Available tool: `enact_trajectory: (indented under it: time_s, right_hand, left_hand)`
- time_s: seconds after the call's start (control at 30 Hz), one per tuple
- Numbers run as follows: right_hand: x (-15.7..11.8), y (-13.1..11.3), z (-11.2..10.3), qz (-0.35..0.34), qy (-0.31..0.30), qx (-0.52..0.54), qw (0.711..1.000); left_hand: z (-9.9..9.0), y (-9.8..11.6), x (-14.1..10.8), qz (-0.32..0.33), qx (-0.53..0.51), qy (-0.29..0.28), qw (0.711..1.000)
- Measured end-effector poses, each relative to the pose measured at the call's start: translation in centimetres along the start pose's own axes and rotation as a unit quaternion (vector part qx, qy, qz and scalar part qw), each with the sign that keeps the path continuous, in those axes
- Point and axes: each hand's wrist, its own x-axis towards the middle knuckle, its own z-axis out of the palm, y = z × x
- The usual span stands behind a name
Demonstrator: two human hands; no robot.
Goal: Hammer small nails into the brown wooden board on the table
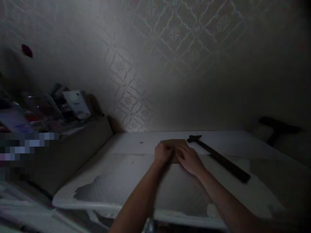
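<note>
A small brown flat board (178,141), which may be wood or cardboard, lies on the white table near the wall. My left hand (162,153) is closed at its left side, fingers curled over it. At its right side is my right hand (190,159), with bent fingers and thumb against the board. The fingertips of both hands come close together over its middle; whether something small is between them is too dark to tell. Just right of my right hand lies a hammer (222,159), its head by the board's far corner and its handle slanting toward me.
Tiny dark bits (141,142), perhaps nails, lie left of the board. The white tabletop (116,181) has grey worn patches. A raised cabinet (85,142) at left carries a white box (77,103) and clutter. Patterned wallpaper (170,81) rises behind. A dark T-shaped object (277,128) is at right.
</note>
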Motion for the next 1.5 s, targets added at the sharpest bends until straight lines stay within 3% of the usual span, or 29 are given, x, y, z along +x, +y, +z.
enact_trajectory:
  time_s: [0.13,0.43,0.67,0.83,0.9,1.0,1.13,1.33,1.5]
  right_hand:
    - [0.0,0.1,0.1,0.003,-0.002,-0.003,1.000]
    - [0.1,0.1,0.1,0.001,-0.005,-0.004,1.000]
    - [0.0,0.0,0.0,-0.002,-0.014,0.008,1.000]
    - [0.1,0.0,-0.7,0.011,0.031,0.009,0.999]
    - [0.1,0.5,-1.4,0.045,0.074,-0.021,0.996]
    - [0.0,2.0,-2.9,0.156,0.123,-0.085,0.976]
    - [-0.7,3.9,-4.7,0.304,0.081,-0.144,0.938]
    - [-1.0,4.5,-5.4,0.321,-0.004,-0.184,0.929]
    - [-0.9,4.1,-5.7,0.308,-0.016,-0.183,0.933]
  left_hand:
    - [0.1,-0.1,-0.1,0.062,0.050,0.036,0.996]
    - [-0.5,0.3,-0.5,0.062,0.132,0.030,0.989]
    - [-0.9,0.0,-0.7,0.080,0.136,0.021,0.987]
    - [-1.0,0.0,-0.7,0.087,0.120,0.007,0.989]
    - [-1.0,0.0,-0.6,0.068,0.121,-0.001,0.990]
    - [-1.0,-0.1,-0.5,0.055,0.090,-0.016,0.994]
    - [-0.8,-0.5,-0.1,0.047,0.024,-0.033,0.998]
    - [-0.5,-1.1,0.4,0.055,-0.047,-0.044,0.996]
    - [-0.4,-1.1,0.6,0.039,-0.067,-0.052,0.996]
